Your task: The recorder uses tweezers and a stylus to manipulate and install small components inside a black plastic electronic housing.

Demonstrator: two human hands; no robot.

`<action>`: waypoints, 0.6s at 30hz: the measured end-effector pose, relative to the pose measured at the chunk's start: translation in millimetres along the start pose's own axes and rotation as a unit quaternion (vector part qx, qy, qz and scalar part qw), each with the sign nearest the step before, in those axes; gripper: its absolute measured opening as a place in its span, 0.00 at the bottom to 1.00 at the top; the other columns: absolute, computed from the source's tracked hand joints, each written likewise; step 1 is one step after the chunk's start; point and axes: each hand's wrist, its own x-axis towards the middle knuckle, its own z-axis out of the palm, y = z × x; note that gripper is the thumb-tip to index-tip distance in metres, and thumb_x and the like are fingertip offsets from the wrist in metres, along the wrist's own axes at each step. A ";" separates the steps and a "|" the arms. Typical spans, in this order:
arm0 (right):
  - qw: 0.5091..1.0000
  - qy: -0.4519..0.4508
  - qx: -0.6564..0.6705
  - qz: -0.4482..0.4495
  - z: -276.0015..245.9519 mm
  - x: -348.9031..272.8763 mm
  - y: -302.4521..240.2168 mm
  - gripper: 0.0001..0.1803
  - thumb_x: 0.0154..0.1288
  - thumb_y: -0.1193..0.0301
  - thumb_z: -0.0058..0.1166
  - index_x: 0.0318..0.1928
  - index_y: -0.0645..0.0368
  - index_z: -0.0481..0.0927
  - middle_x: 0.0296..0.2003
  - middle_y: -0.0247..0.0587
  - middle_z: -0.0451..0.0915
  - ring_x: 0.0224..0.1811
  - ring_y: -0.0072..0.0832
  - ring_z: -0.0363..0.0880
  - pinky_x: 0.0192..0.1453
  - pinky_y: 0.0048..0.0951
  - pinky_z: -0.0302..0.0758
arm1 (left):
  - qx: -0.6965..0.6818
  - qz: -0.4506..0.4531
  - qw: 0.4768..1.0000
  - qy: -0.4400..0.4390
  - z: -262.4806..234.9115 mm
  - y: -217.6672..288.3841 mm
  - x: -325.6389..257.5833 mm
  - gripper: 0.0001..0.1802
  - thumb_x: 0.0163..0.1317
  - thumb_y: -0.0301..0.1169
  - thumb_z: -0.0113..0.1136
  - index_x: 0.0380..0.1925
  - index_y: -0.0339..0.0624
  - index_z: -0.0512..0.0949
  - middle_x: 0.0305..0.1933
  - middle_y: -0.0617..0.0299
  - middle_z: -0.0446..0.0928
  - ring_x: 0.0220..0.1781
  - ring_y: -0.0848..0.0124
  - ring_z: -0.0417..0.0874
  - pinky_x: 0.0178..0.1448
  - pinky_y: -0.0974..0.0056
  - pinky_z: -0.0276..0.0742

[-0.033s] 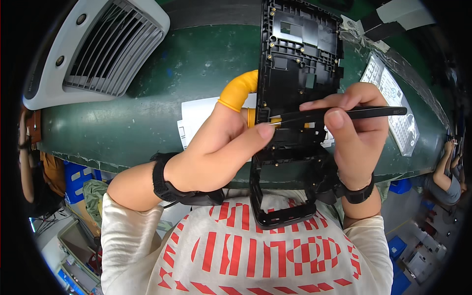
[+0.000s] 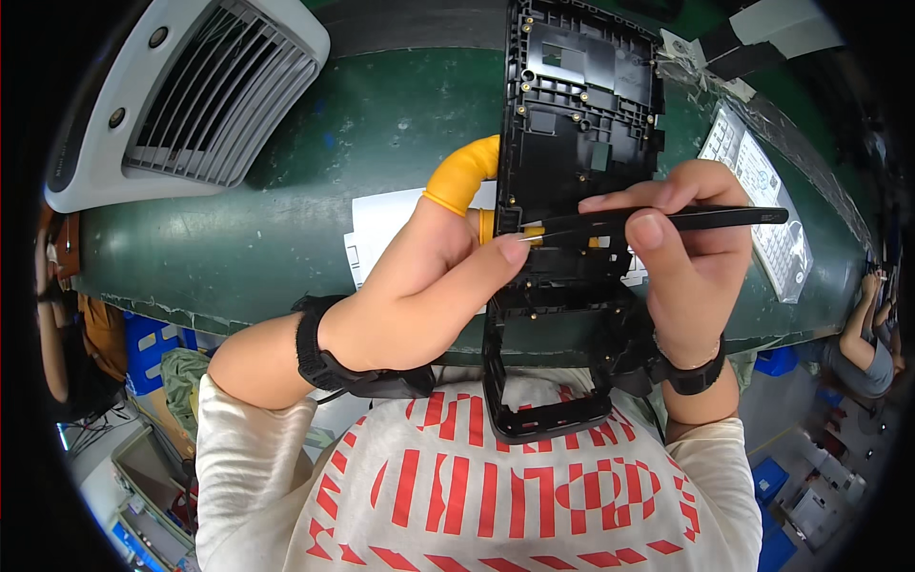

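Note:
A long black plastic housing (image 2: 545,181) with brass inserts and rectangular cutouts stands over the green table; its open loop end reaches down towards my shirt. My left hand (image 2: 410,296) grips its left edge, thumb in front and fingers behind. Yellow finger cots (image 2: 457,178) cover fingers of that hand, and yellow also shows through openings in the housing. Black tweezers (image 2: 729,218) are pinched between the thumb and fingers of my right hand (image 2: 691,262). Their tips come down on the housing right by my left thumb; whether they hold some tiny part, I cannot tell.
A grey-white appliance with a slatted grille (image 2: 214,100) stands on the green table (image 2: 381,105) at the far left. White sheets (image 2: 374,221) lie beneath the housing. A white panel with small printed shapes (image 2: 753,195) lies on the right. Other people show at both side edges.

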 end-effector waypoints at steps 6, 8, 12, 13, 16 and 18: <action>0.999 0.006 -0.039 -0.025 -1.3 3.7 -2.4 0.10 0.53 0.73 0.48 0.32 0.59 0.61 0.29 0.51 0.74 0.29 0.25 0.74 0.31 0.17 0.66 | 0.006 0.052 0.999 0.001 0.0 -3.4 3.0 0.24 0.56 0.20 0.34 0.53 0.37 0.45 0.43 0.56 0.68 0.36 0.80 0.69 0.42 0.74 0.64; 0.994 0.066 0.084 -0.017 -5.7 7.1 -2.0 0.11 0.52 0.80 0.49 0.34 0.61 0.62 0.26 0.44 0.74 0.34 0.28 0.75 0.36 0.21 0.70 | -0.019 0.050 0.998 0.013 1.7 1.0 5.0 0.23 0.56 0.20 0.34 0.53 0.37 0.47 0.43 0.55 0.68 0.38 0.77 0.70 0.44 0.73 0.65; 0.993 0.068 0.084 -0.055 -12.4 6.1 -18.2 0.10 0.52 0.79 0.48 0.33 0.60 0.61 0.28 0.46 0.74 0.34 0.29 0.75 0.38 0.23 0.69 | -0.079 0.034 0.994 0.067 -1.8 3.1 8.6 0.17 0.58 0.26 0.35 0.49 0.36 0.55 0.43 0.56 0.68 0.42 0.72 0.72 0.48 0.68 0.66; 0.994 0.065 0.067 -0.055 -13.6 4.5 -24.9 0.11 0.52 0.79 0.48 0.32 0.60 0.60 0.28 0.47 0.74 0.34 0.30 0.75 0.39 0.24 0.69 | -0.067 0.023 0.996 0.062 -5.0 2.8 9.3 0.17 0.58 0.26 0.35 0.48 0.36 0.55 0.43 0.56 0.68 0.41 0.72 0.72 0.47 0.68 0.66; 0.991 0.049 0.072 -0.103 -18.7 6.6 -33.4 0.11 0.51 0.79 0.49 0.31 0.60 0.60 0.27 0.43 0.72 0.33 0.32 0.75 0.39 0.26 0.70 | -0.060 0.004 0.998 0.032 -11.8 2.4 15.0 0.20 0.55 0.25 0.38 0.49 0.36 0.55 0.44 0.56 0.67 0.44 0.72 0.71 0.50 0.69 0.64; 0.989 0.054 0.066 -0.122 -30.4 8.3 -35.9 0.10 0.51 0.80 0.49 0.31 0.60 0.61 0.26 0.41 0.71 0.34 0.32 0.75 0.40 0.27 0.70 | -0.045 0.013 0.999 -0.004 -9.7 4.6 16.9 0.25 0.51 0.24 0.42 0.51 0.36 0.52 0.47 0.56 0.65 0.49 0.71 0.67 0.53 0.68 0.60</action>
